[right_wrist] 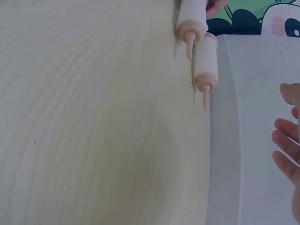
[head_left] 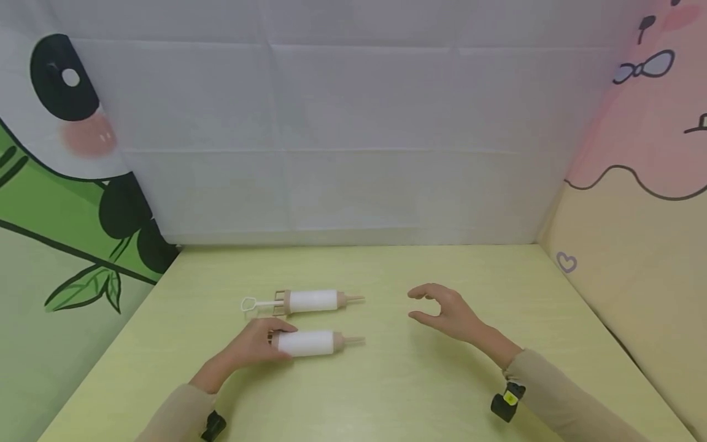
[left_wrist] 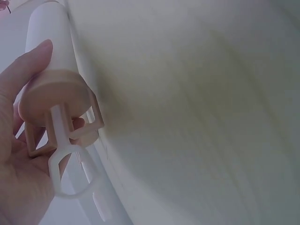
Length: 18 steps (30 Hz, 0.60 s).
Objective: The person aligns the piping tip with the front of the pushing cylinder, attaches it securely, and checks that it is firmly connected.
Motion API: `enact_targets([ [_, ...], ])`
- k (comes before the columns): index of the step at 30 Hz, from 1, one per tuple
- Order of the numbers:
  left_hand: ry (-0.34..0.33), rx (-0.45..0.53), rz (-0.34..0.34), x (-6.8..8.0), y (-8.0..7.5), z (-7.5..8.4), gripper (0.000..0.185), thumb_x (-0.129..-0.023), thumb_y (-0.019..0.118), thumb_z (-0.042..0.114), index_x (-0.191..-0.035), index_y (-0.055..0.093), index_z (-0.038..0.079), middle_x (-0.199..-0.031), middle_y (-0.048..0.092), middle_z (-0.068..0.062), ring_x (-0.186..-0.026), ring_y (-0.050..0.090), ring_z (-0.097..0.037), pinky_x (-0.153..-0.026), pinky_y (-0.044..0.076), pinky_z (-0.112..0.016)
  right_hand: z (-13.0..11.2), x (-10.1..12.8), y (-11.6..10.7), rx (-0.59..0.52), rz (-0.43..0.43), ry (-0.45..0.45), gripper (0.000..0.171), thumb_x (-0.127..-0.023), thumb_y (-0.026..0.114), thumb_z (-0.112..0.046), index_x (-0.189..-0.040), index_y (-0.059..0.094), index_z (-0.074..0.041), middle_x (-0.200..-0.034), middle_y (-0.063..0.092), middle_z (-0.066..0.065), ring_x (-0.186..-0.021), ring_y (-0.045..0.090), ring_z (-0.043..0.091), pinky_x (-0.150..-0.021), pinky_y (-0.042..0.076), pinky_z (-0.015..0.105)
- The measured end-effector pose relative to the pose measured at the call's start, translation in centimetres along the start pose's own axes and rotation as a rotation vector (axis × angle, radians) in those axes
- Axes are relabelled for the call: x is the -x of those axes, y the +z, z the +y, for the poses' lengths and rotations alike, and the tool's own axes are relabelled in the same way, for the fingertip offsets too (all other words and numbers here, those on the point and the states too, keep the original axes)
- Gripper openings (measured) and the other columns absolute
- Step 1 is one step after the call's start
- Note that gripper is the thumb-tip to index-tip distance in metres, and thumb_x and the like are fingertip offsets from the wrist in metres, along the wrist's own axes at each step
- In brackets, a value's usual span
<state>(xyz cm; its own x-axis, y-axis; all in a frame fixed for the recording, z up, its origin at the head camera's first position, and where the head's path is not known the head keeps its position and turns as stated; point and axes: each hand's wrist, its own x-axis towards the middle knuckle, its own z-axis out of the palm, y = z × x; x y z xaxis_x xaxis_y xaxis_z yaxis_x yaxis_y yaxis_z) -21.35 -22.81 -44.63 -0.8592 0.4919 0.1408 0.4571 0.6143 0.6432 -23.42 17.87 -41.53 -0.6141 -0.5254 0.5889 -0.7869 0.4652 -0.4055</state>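
Two large plastic syringes with white barrels, beige end caps, narrow beige nozzles and white ring-ended plungers lie side by side, nozzles to the right. My left hand (head_left: 255, 342) grips the nearer syringe (head_left: 310, 344) around the plunger end of its barrel. Its thumb lies along the white barrel (left_wrist: 50, 30) in the left wrist view, where the beige finger loops and the plunger ring (left_wrist: 70, 171) show. Just beyond it on the table is the farther syringe (head_left: 313, 301), which no hand holds. My right hand (head_left: 450, 312) is held off to the right of the nozzles, fingers and thumb loosely curved around nothing.
The pale yellow table (head_left: 386, 393) runs back to a white creased cloth wall (head_left: 359, 123). Printed side panels stand at the left (head_left: 55, 202) and right (head_left: 635, 264) edges. A small black camera (head_left: 505, 402) sits on the right wrist.
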Motion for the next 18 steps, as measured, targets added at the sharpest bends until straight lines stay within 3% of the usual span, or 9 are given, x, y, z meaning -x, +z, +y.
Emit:
enact_targets([
  [6,0.001,-0.012,-0.017,-0.49,0.58,0.38,0.043,-0.062,0.082,0.02,-0.099,0.068,0.004,-0.097,0.067,-0.008,-0.086,0.059,-0.016,-0.069,0.047,-0.023,0.07,0.05,0.07,0.005,-0.003,-0.001,0.034,-0.073,0.075,-0.014,-0.104,0.063,-0.009,-0.1,0.065,0.002,-0.092,0.06,0.015,-0.077,0.05,0.033],
  [18,-0.021,-0.027,-0.028,-0.86,0.87,0.56,0.047,-0.063,0.082,0.024,-0.103,0.068,0.004,-0.101,0.066,-0.008,-0.093,0.059,-0.023,-0.071,0.048,-0.025,0.1,0.06,0.16,0.012,-0.02,0.021,0.034,-0.074,0.075,-0.015,-0.104,0.063,-0.008,-0.1,0.064,-0.001,-0.092,0.06,0.014,-0.078,0.05,0.032],
])
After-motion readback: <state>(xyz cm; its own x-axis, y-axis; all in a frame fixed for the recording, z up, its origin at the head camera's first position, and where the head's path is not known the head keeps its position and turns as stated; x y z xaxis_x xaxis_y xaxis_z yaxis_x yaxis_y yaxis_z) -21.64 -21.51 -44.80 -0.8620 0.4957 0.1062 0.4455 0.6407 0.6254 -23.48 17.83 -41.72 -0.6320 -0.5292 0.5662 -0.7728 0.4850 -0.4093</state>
